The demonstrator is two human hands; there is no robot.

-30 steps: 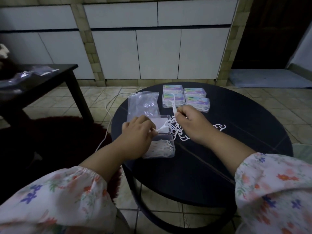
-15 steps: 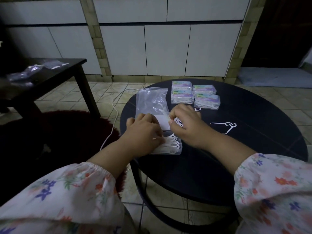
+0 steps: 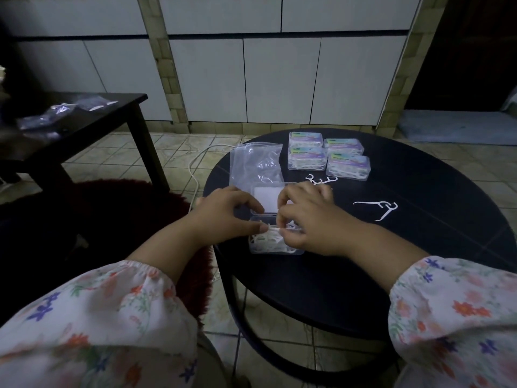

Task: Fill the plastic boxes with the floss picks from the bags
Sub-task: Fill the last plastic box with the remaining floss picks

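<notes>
I am looking down at a round black table (image 3: pixel 377 275) where a person's two hands are meeting over an open clear plastic box (image 3: pixel 275 245). The left hand (image 3: pixel 228 217) is curling at the box's left edge, thumb and finger pinching a bunch of white floss picks (image 3: pixel 270 236). The right hand (image 3: pixel 310 219) is curling in from the other side, its fingertips pinching the same bunch, so the two hands are nearly touching. The box's hinged lid (image 3: pixel 267 200) is lying open just beyond the fingers.

The box's long side is running left to right between the hands; the picks inside are lying roughly along it, though I cannot tell which way each head is facing.

To do this step well, I would judge that the picks should be pressed down flat and lined up with the box's long side, so the lid can close.

Beyond the left hand an emptied clear bag (image 3: pixel 254 163) is lying flat. Beyond the right hand four filled boxes (image 3: pixel 328 155) are sitting closed, with a few loose picks (image 3: pixel 321 180) near them and two more (image 3: pixel 377 208) off to its right.
</notes>
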